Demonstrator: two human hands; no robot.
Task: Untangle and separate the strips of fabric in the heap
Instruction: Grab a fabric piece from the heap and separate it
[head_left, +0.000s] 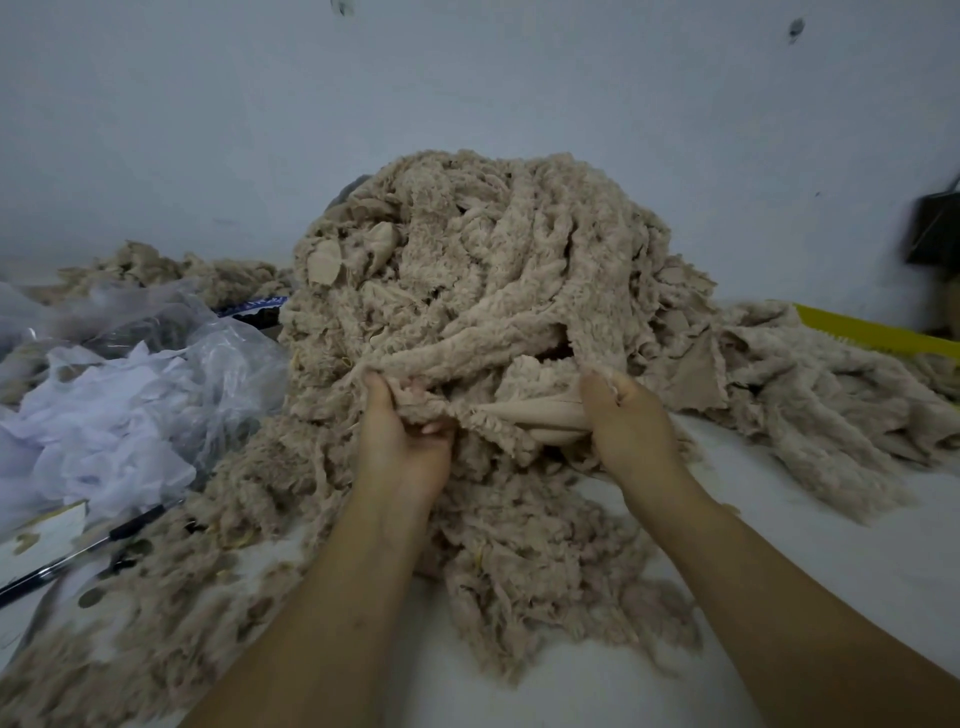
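Observation:
A tall heap of beige fleecy fabric strips (483, 270) rises in the middle of the white table (810, 530), against the wall. My left hand (402, 436) grips a fleecy strip (447, 358) at the heap's front, fingers curled into the pile. My right hand (623, 421) grips the same bunch a little to the right, where its smooth backing (535, 415) is rolled outward. Loose strips trail down between my forearms toward the table's near edge.
More beige strips (831, 415) lie spread at the right, by a yellow edge (872, 332). A clear plastic bag with white cloth (119, 415) sits at the left, with a black pen (88, 551) and another beige pile (171, 270) behind it. A dark object (935, 228) stands far right.

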